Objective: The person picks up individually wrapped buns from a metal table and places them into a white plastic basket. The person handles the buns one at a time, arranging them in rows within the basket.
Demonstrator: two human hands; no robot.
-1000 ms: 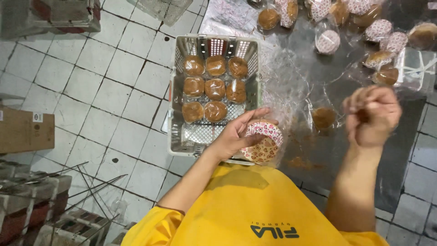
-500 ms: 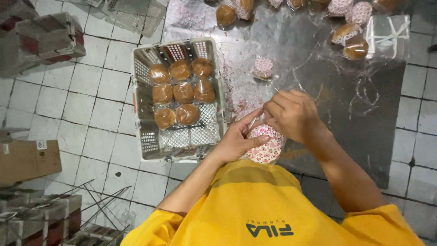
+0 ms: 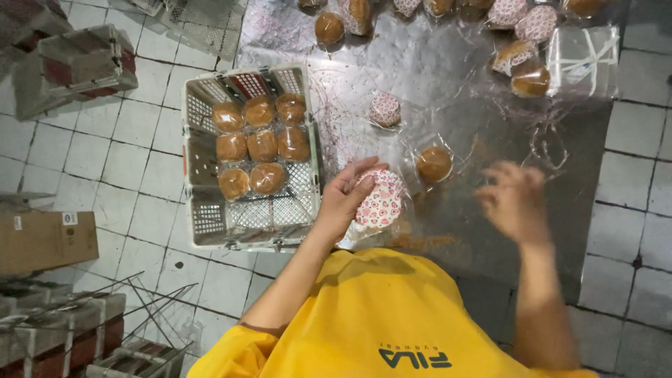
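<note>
On the far left, a brown cardboard box point(image 3: 43, 240) sits on the white tiled floor point(image 3: 126, 161). Above it lies an empty grey crate point(image 3: 77, 63), tipped a bit to one side.

Next comes a grey plastic basket point(image 3: 203, 168) with holes in its sides. It stands on the floor, just beside the table. Eight brown buns point(image 3: 260, 143) lie inside it in three rows, each in a clear wrap.

The shiny metal table point(image 3: 448, 91) is covered with clear plastic. The left hand point(image 3: 350, 196) is wrapped around a bun in a white wrapper with red hearts point(image 3: 380, 199). The fingers curl over its top and hold it tight, close to the basket's right wall and near the person's yellow shirt point(image 3: 371, 315).

A little higher on the table lies a small wrapped bun with hearts point(image 3: 384, 110). Near it is a brown bun in a clear bag point(image 3: 434, 164).

The right hand point(image 3: 514, 199) is over the table, apart from the buns. It is blurry, its fingers are spread, and it holds nothing.

More buns point(image 3: 530, 77) lie at the far top right, beside a stack of clear bags point(image 3: 582, 59).
</note>
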